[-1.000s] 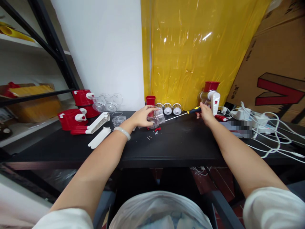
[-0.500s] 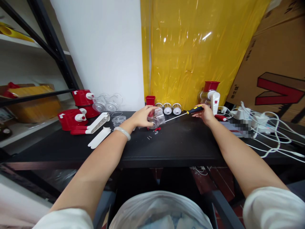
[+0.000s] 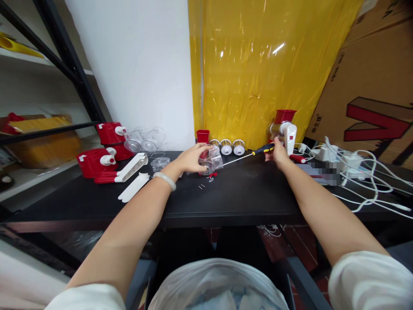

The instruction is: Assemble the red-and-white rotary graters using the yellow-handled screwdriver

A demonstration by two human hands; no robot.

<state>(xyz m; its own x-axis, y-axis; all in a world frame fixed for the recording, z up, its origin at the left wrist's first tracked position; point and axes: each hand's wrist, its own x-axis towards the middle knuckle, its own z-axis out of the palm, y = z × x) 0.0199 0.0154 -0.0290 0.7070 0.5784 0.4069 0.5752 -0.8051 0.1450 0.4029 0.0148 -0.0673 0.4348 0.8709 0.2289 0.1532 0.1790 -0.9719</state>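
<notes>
My left hand (image 3: 192, 158) is closed around a clear plastic housing (image 3: 215, 158) lying on its side on the black table. A screwdriver (image 3: 265, 149) with a black and yellow handle is in my right hand (image 3: 278, 156), gripped at the handle's end. Its long metal shaft slants down to the left, and the tip meets the right side of the clear housing; where exactly it ends inside I cannot tell. In front of the housing lie a small red piece (image 3: 212, 175) and a few thin screws (image 3: 201, 186).
Red housings (image 3: 93, 162), white handle parts (image 3: 134, 187) and clear plastic discs (image 3: 151, 140) are at the left. Several drums (image 3: 226, 147) stand behind. An assembled red-and-white grinder (image 3: 286, 129) and tangled white cables (image 3: 371, 181) are at the right. A bag-lined bin (image 3: 213, 271) stands below.
My right hand's fingers have shifted on the screwdriver handle, now raised and bunched around its end. My left hand and the clear housing stay nearly in place.
</notes>
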